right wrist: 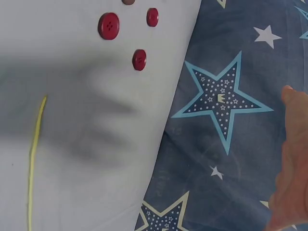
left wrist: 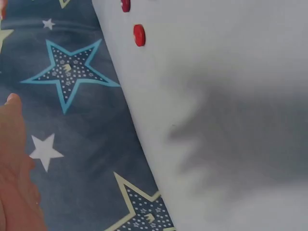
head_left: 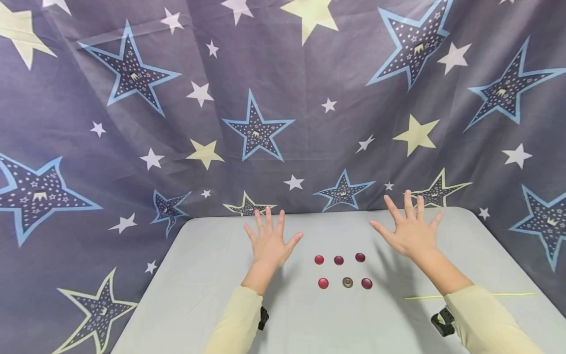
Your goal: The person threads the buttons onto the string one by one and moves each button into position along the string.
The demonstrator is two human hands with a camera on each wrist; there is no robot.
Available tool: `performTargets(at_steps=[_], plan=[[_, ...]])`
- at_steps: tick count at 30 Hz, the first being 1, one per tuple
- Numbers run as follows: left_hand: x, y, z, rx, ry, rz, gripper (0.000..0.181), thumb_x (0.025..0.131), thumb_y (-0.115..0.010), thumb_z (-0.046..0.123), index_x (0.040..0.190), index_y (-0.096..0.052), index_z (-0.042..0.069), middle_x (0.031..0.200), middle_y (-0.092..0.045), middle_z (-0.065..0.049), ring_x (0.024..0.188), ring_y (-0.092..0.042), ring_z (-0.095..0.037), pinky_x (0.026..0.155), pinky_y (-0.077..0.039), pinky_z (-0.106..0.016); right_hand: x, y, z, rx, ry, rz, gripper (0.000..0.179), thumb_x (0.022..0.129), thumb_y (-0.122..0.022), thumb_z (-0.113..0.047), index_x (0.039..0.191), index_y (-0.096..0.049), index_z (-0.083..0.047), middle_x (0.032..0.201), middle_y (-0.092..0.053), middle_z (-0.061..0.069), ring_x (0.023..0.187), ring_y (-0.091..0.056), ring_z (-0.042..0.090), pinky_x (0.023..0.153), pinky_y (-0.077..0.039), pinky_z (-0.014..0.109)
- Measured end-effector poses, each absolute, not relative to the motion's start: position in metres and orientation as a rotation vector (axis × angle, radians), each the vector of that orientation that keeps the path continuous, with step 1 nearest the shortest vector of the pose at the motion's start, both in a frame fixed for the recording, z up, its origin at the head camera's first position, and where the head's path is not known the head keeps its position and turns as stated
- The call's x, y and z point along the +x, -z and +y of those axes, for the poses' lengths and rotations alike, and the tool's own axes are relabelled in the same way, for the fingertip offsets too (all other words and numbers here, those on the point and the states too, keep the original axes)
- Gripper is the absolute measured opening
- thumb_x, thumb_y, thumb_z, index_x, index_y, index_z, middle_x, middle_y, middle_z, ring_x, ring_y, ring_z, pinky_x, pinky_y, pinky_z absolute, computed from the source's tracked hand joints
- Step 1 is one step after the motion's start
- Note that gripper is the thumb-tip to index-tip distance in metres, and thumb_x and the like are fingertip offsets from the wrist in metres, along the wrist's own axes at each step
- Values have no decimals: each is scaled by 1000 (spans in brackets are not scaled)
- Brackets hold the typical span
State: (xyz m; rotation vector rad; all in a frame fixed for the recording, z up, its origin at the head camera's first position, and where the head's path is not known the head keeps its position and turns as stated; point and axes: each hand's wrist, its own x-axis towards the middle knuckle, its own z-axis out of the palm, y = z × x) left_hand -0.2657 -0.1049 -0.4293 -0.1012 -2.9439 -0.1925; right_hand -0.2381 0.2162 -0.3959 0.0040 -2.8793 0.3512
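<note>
Two short rows of round buttons lie on the table between the hands. A bright red button (head_left: 319, 259), a dark red button (head_left: 338, 260) and another dark one (head_left: 360, 257) form the far row. In the near row are a red button (head_left: 323, 283), a brown button (head_left: 347, 282) and a dark red button (head_left: 366, 283). My left hand (head_left: 269, 246) is spread above the table, left of the buttons, touching nothing. To their right, my right hand (head_left: 412, 231) is also held up with fingers spread and holds nothing. Holes show in a red button (right wrist: 109, 26) in the right wrist view.
A thin yellow string (head_left: 513, 294) lies on the grey-white table (head_left: 199, 275), passing under the right forearm. Behind the table hangs a dark curtain (head_left: 283, 64) printed with stars. Both hands cast shadows on the tabletop.
</note>
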Motion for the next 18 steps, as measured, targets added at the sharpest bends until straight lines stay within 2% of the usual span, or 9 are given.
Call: performTargets(at_steps=[7,14,18], plan=[[-264,440,-115,-89,139,-2946,88,80,-18,82,150,-12,29,158,-1,-13,142,14,-39,106,1,-69,-232,400,232,2,-339,-2889,81,85,-32,-74,150,-16,-28,155,5,23,139,4,50,94,12,78],[-265,446,-123,-96,195,-2929,86,82,-27,78,150,-15,28,158,-1,-14,142,14,-39,105,5,-69,-224,405,252,-12,-324,-2889,81,85,-33,-73,150,-13,-29,154,5,25,139,3,50,94,9,78],[-265,448,-130,-100,196,-2928,85,83,-28,77,150,-14,28,158,-2,-14,143,11,-40,105,1,-70,-220,406,262,7,-355,-2892,80,86,-35,-71,150,-14,-28,153,2,28,139,0,50,93,4,79]])
